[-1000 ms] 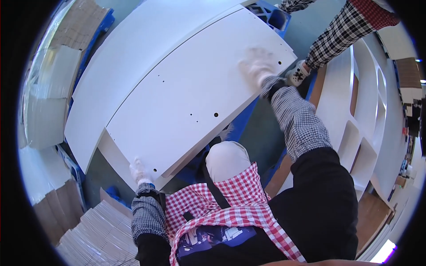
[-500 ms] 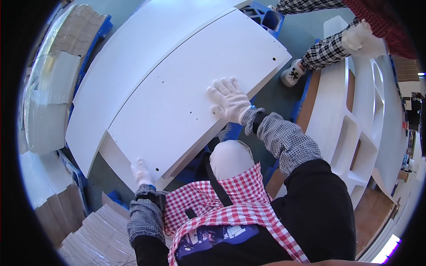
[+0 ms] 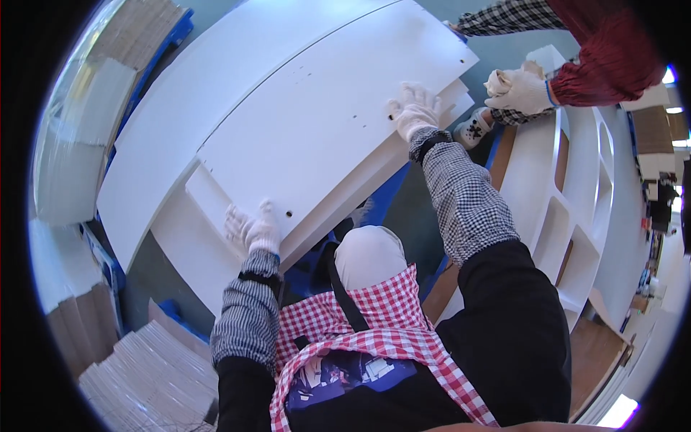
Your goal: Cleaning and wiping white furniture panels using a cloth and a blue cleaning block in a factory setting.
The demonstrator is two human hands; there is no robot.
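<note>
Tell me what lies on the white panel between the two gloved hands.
In the head view, only bare white panel with small drilled holes lies between the left hand and right hand.

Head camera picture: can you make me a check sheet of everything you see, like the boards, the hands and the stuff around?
Surface: a stack of large white panels; whatever carries it is hidden.
Job's things: top white panel, flat, with small drilled holes.
Clutter: flat cardboard sheets lower left; more cardboard upper left.
Hands: left hand, white glove, lies on the top panel's near edge; right hand, white glove, fingers spread, pressed flat on the panel near its right end. Neither grips anything.
Cables: nothing seen.
Surroundings: white shelf unit with open compartments on the right; a second person's gloved hand above it, apart from the panel; blue pallet edges under the stack.
</note>
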